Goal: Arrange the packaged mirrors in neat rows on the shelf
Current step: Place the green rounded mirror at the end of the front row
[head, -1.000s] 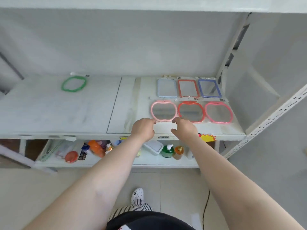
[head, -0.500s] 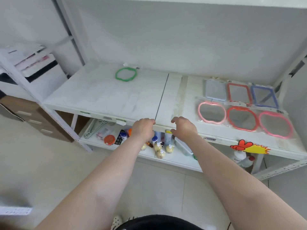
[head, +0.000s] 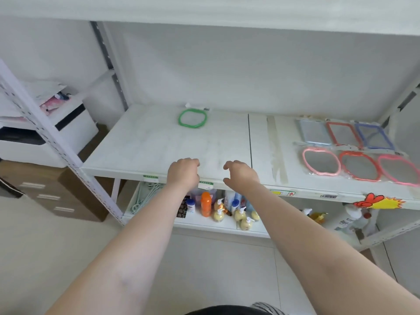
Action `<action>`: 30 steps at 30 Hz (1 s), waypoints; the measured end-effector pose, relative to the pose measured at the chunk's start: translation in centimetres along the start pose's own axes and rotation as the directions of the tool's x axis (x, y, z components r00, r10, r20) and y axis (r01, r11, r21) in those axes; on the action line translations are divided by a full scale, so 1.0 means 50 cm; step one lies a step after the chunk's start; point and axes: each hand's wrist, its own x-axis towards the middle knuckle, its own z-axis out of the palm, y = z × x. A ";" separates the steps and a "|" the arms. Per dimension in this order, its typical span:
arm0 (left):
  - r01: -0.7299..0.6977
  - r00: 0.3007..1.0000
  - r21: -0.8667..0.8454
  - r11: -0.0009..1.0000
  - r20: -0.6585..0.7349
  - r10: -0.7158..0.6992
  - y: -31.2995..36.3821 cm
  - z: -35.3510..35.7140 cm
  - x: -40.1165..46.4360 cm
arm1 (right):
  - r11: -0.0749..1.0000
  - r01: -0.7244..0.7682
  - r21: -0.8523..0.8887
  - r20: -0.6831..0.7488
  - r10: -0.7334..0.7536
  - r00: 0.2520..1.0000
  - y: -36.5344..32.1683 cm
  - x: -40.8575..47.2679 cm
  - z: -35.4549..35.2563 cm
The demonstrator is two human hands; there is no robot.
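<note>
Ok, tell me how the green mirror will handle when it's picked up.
The green mirror lies flat and thin, so probably light and stiff. Its clear wrapper may feel slippery. Being a mirror, it's likely fragile if dropped. Lying flat, it shouldn't roll.

Shelf white, faint grey scuffs, a beige tape strip down the right board. Lone mirror at the back: green frame. Back row on the right: pale blue-grey, red, blue frames. Front row: pink, red, pink. Front edge has green-and-white labels and a red-and-yellow sticker. Lower shelf: orange bottle, yellowish pump bottles with white tops. Left: white cabinet with a black band, brown drawers under it. Floor cream.
</note>
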 end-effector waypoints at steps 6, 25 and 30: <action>0.013 0.999 -0.053 0.999 0.036 -0.011 -0.083 0.031 0.031 | 0.999 0.009 -0.037 0.050 -0.007 0.999 -0.069 0.053 0.023; 0.225 0.974 -0.048 0.973 0.047 -0.223 -0.384 0.013 0.257 | 0.989 0.144 -0.017 0.143 -0.140 0.980 -0.276 0.442 0.079; 0.108 0.992 -0.038 0.993 0.070 -0.105 -0.414 0.020 0.375 | 0.999 0.042 0.006 0.114 -0.043 0.993 -0.288 0.516 0.076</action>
